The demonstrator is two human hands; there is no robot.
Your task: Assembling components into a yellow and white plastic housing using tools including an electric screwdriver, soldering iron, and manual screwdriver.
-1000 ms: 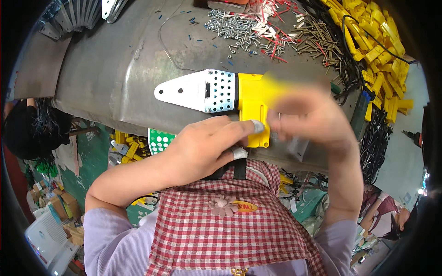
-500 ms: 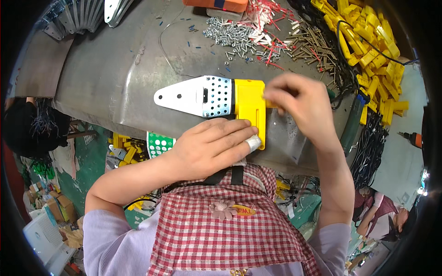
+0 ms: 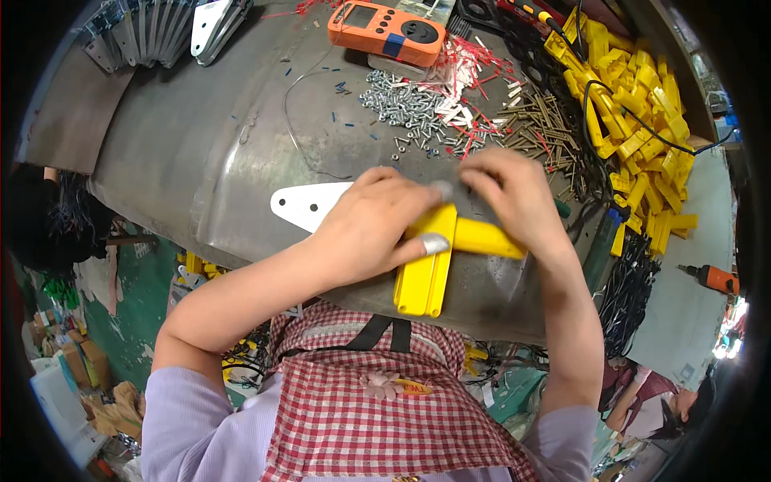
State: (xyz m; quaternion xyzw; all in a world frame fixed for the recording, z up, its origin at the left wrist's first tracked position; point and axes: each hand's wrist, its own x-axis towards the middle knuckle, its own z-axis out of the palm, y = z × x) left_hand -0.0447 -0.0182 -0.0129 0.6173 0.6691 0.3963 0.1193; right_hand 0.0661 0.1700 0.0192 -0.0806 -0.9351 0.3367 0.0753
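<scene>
A pipe welding iron lies on the grey bench before me, with a white tapered plate (image 3: pixel 301 205) to the left and a yellow plastic housing (image 3: pixel 426 277) to the right. My left hand (image 3: pixel 365 221) is wrapped over the joint between them, hiding the perforated metal sleeve. Grey tape covers its thumb tip, which presses on the housing. A yellow bar-shaped piece (image 3: pixel 490 238) sticks out rightward from the housing. Just above it, my right hand (image 3: pixel 514 189) hovers with fingers curled together. Whatever they pinch is too small or blurred to make out.
Loose silver screws (image 3: pixel 401 104), brass-coloured screws (image 3: pixel 542 120) and red-and-white wire pieces lie beyond my hands. An orange multimeter (image 3: pixel 385 32) sits behind them. Yellow housings (image 3: pixel 642 120) are heaped at right, white plates (image 3: pixel 210 28) stacked far left. Another person (image 3: pixel 650 398) is at lower right.
My left hand has moved from the housing's near part up over the sleeve. My right hand has lifted off the housing's right side. The housing has tilted, and the view shows more of the multimeter.
</scene>
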